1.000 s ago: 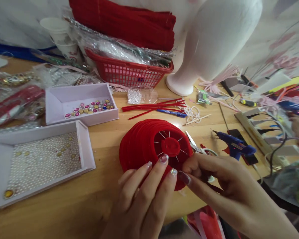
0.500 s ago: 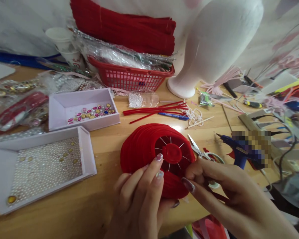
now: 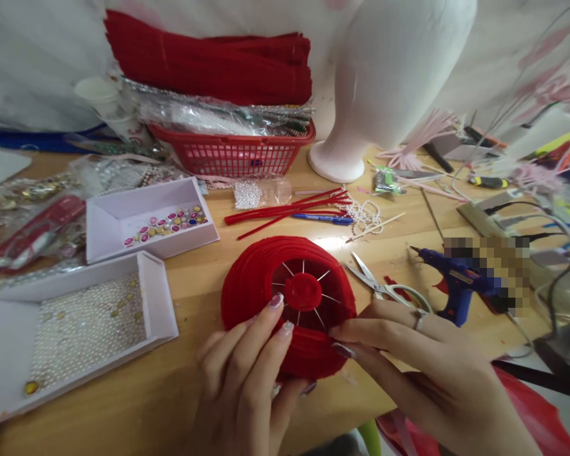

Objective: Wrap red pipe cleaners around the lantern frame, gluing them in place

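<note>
On table | left hand, right hand grip red lantern | scissors, glue gun beside right hand

A craft workshop: glue gun, bead trays, red pipe cleaners.

**Red ribbed lantern, tipped on its side**

We see a red lantern, round and squat, built of many fuzzy red ribs packed side by side. It lies tipped over, its open end turned up toward us. There, thin silver spokes run from a small red hub out to the rim. It sits just left of the scissors.
</note>
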`<action>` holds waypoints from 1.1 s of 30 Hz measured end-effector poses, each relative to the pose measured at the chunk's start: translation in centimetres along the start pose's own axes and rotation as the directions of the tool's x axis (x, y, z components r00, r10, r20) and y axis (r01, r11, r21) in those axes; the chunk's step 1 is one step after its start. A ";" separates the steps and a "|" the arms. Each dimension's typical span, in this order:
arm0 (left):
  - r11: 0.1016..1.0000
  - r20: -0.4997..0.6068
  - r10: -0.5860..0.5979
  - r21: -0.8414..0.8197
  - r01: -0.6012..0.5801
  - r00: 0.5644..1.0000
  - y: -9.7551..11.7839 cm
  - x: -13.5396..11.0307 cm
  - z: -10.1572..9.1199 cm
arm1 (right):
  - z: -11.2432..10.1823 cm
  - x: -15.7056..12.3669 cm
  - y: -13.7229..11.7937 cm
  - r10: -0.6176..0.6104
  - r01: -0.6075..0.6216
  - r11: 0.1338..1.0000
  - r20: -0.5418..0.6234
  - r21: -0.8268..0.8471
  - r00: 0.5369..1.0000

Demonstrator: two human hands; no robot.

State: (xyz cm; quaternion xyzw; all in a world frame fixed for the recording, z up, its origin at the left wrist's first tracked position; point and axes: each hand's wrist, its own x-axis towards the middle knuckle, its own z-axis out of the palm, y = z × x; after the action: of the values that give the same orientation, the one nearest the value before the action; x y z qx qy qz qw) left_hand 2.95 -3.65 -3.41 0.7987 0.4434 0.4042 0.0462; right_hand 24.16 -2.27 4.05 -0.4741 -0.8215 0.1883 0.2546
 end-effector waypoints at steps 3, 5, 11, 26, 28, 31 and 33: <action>0.999 0.105 0.012 -0.042 -0.008 0.994 -0.5 0.6 -1.8 | 0.7 -0.2 0.2 -0.007 0.009 0.999 -0.071 0.036 0.997; 0.997 0.131 0.008 -0.072 0.001 0.991 -0.6 1.7 -3.7 | 1.2 -0.4 0.3 -0.002 0.010 0.998 -0.113 0.064 0.994; 0.983 0.216 0.170 0.038 -0.182 0.961 0.4 8.4 -6.0 | 2.2 -0.8 0.6 0.003 0.020 0.993 -0.195 0.114 0.981; 0.956 0.446 0.051 -0.281 0.086 0.893 1.9 12.9 -1.6 | 2.2 -0.9 0.4 -0.016 0.020 0.999 -0.168 0.026 0.986; 0.877 0.477 -0.014 -0.417 0.240 0.879 1.9 12.9 -2.0 | 2.1 -0.9 0.4 -0.019 0.024 0.999 -0.169 0.023 0.985; 0.783 0.481 -0.105 -0.500 0.371 0.870 1.6 12.7 -2.8 | 2.2 -0.9 0.4 -0.014 0.019 0.999 -0.155 0.031 0.988; 0.761 0.447 -0.147 -0.519 0.390 0.882 1.2 12.4 -3.5 | 2.2 -1.0 0.5 -0.011 0.016 0.999 -0.144 0.035 0.990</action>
State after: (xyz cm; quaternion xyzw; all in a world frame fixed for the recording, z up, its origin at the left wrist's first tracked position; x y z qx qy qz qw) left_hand 4.81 3.85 6.93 0.7322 0.3881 0.3486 0.4379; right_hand 23.56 -3.03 1.82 -0.4764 -0.8006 0.1667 0.3229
